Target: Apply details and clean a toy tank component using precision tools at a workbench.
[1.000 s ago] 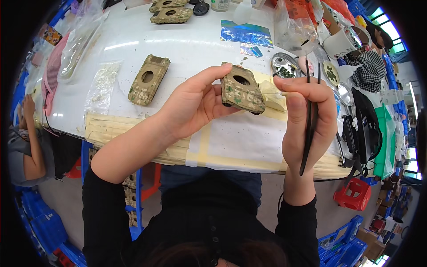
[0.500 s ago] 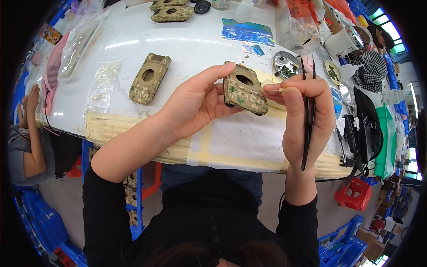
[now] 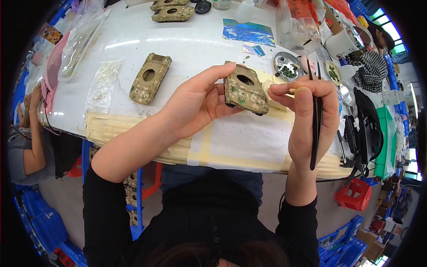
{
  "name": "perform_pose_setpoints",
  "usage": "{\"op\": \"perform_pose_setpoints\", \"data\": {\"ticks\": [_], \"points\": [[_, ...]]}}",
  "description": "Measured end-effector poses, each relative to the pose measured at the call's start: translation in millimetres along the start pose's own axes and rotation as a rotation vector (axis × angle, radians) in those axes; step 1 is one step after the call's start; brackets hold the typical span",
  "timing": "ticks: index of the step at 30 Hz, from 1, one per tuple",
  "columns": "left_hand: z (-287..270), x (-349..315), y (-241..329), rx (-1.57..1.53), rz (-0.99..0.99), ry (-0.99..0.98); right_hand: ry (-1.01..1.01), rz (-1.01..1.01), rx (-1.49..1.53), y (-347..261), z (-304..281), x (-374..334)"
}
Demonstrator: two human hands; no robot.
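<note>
My left hand (image 3: 189, 100) grips a camouflage-painted model tank hull (image 3: 250, 97) by its left side, thumb on the top edge. The hull is tilted, and its round opening faces up. To its right, my right hand (image 3: 307, 118) pinches a thin needle-like tool (image 3: 281, 91) with a pale end between thumb and forefinger. The needle points left toward the hull; its fine tip is hard to make out, close to the hull's right edge. Black tweezers (image 3: 316, 133) are also held in the right hand, lying lengthwise along the fingers with their tips toward the back.
Another camouflage hull (image 3: 142, 93) lies left of my left hand, beside a clear bag (image 3: 101, 84) of small pale pieces. A round metal dish (image 3: 277, 60) holds small dark green parts. White paper (image 3: 240, 142) is taped at the table's front edge. Another person's arm (image 3: 35, 133) is at far left.
My right hand has shifted to the right with the needle-like tool and the tweezers, away from the hull's edge. My left hand and the hull have stayed nearly still.
</note>
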State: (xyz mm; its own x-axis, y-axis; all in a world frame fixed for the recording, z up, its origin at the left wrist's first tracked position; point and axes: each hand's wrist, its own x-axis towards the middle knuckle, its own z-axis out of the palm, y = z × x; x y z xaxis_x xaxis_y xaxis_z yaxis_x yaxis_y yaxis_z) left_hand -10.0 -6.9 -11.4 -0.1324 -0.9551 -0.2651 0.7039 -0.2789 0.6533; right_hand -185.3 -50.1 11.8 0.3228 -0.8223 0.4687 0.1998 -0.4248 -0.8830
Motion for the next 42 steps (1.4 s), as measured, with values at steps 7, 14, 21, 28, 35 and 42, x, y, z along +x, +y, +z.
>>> {"op": "perform_pose_setpoints", "data": {"ticks": [7,14,21,28,35,42], "points": [[-1.3,2.5,-1.7,0.010,0.000,-0.020,0.148,-0.157,-0.495,1.5,-31.3,3.2],[-4.1,3.8,-2.0,-0.012,0.009,-0.025,0.044,-0.332,-1.053,12.9,-38.5,3.6],[-4.4,4.0,-1.8,-0.019,0.004,-0.036,-0.067,-0.299,-1.105,16.0,-39.5,1.7],[-4.0,3.7,-1.9,-0.039,-0.012,-0.034,-0.050,-0.293,-0.646,-6.8,-27.1,-4.0],[-1.5,-1.1,1.7,-0.046,-0.017,-0.035,-0.225,-0.420,-0.504,-12.3,-10.0,0.2],[-0.9,-2.7,1.9,-0.055,-0.029,-0.025,-0.282,-0.529,-0.633,-14.6,0.8,-5.4]]}}
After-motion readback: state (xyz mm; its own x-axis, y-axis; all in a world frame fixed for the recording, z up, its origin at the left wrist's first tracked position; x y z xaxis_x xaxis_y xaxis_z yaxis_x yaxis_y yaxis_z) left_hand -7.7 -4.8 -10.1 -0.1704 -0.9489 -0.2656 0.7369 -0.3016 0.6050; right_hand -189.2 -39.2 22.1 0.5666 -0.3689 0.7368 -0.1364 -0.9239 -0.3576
